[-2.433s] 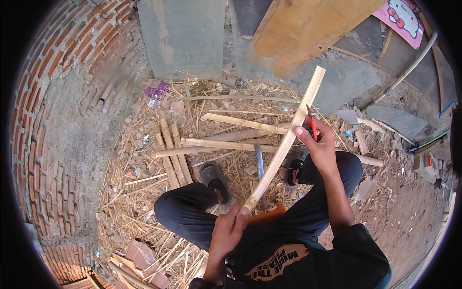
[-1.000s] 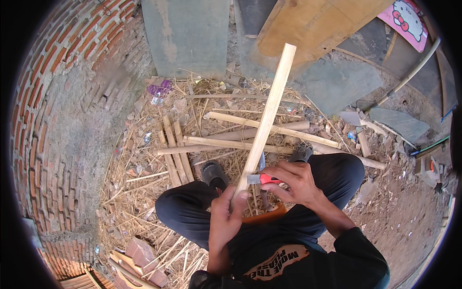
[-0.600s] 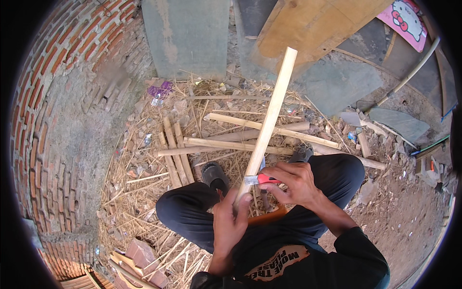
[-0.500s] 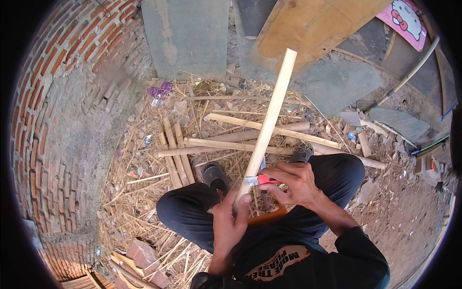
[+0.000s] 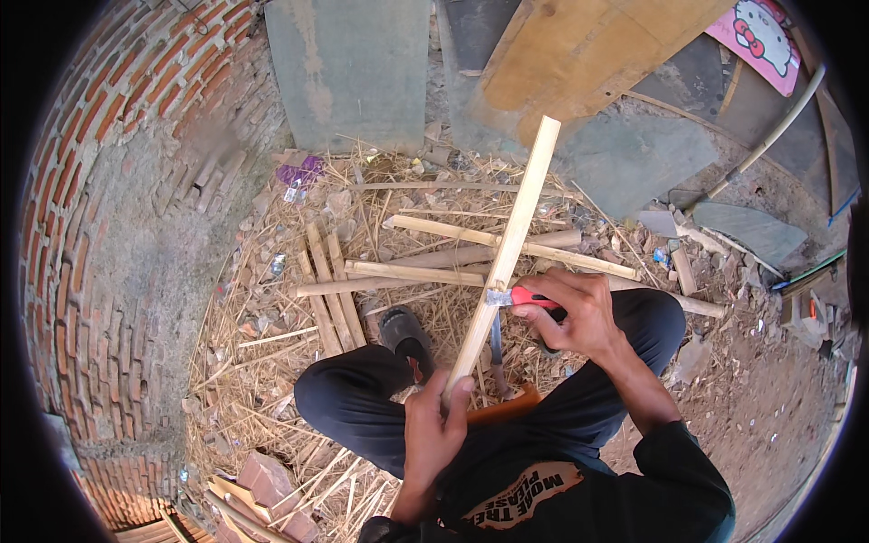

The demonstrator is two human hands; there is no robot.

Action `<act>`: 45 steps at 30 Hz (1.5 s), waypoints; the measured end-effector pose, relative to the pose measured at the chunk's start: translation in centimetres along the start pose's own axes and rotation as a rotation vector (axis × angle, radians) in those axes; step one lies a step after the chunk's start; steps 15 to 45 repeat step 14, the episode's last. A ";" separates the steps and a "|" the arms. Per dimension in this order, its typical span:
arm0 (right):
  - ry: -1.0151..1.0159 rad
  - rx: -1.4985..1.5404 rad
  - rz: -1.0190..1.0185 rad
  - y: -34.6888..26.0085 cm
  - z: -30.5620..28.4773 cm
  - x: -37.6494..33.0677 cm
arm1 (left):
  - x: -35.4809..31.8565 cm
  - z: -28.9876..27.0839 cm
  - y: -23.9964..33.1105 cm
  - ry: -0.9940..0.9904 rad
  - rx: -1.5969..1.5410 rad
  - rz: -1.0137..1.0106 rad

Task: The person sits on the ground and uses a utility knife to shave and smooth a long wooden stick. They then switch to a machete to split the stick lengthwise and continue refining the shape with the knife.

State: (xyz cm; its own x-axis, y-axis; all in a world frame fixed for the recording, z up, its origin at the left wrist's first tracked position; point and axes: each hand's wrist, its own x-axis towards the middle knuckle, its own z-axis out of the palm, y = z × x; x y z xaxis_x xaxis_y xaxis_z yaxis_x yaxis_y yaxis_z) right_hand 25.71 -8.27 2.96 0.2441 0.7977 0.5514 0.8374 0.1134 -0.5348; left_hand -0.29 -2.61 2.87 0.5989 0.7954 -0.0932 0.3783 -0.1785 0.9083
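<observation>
A long pale bamboo slat (image 5: 525, 199) slants away from me, its near end between my knees and its far end to the upper right. My left hand (image 5: 434, 421) is closed round the near end, thumb along the edge. In my right hand (image 5: 579, 312) is a utility knife (image 5: 534, 299) with a red and black handle. Its wide metal blade lies across the slat, partway up and touching it. Under the slat, a narrow grey metal bar (image 5: 496, 339) and an orange piece (image 5: 507, 407) show in part; I cannot tell what they are.
Several bamboo pieces (image 5: 425, 271) lie crossed on ground strewn with shavings (image 5: 262, 362) and rubble. Three short slats (image 5: 330, 290) lie side by side at left. A brick wall (image 5: 109, 181) rises on the left; grey boards (image 5: 353, 72) and a tan board (image 5: 579, 54) lean at the back.
My right hand has moved the knife away from my left hand, farther up the slat. The slat's far end has come slightly nearer; my left hand keeps its grip.
</observation>
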 end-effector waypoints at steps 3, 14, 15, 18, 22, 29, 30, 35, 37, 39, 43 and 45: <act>0.001 0.008 -0.006 0.3 -0.3 0.4 | -0.2 -0.1 0.0 0.007 -0.014 0.008; 0.052 -0.032 0.060 3.0 -1.7 2.9 | -1.0 -0.7 -1.0 -0.007 -0.033 0.015; 0.052 -0.032 0.060 3.0 -1.7 2.9 | -1.0 -0.7 -1.0 -0.007 -0.033 0.015; 0.052 -0.032 0.060 3.0 -1.7 2.9 | -1.0 -0.7 -1.0 -0.007 -0.033 0.015; 0.052 -0.032 0.060 3.0 -1.7 2.9 | -1.0 -0.7 -1.0 -0.007 -0.033 0.015; 0.052 -0.032 0.060 3.0 -1.7 2.9 | -1.0 -0.7 -1.0 -0.007 -0.033 0.015; 0.052 -0.032 0.060 3.0 -1.7 2.9 | -1.0 -0.7 -1.0 -0.007 -0.033 0.015; 0.052 -0.032 0.060 3.0 -1.7 2.9 | -1.0 -0.7 -1.0 -0.007 -0.033 0.015; 0.052 -0.032 0.060 3.0 -1.7 2.9 | -1.0 -0.7 -1.0 -0.007 -0.033 0.015; 0.052 -0.032 0.060 3.0 -1.7 2.9 | -1.0 -0.7 -1.0 -0.007 -0.033 0.015; 0.052 -0.032 0.060 3.0 -1.7 2.9 | -1.0 -0.7 -1.0 -0.007 -0.033 0.015; 0.052 -0.032 0.060 3.0 -1.7 2.9 | -1.0 -0.7 -1.0 -0.007 -0.033 0.015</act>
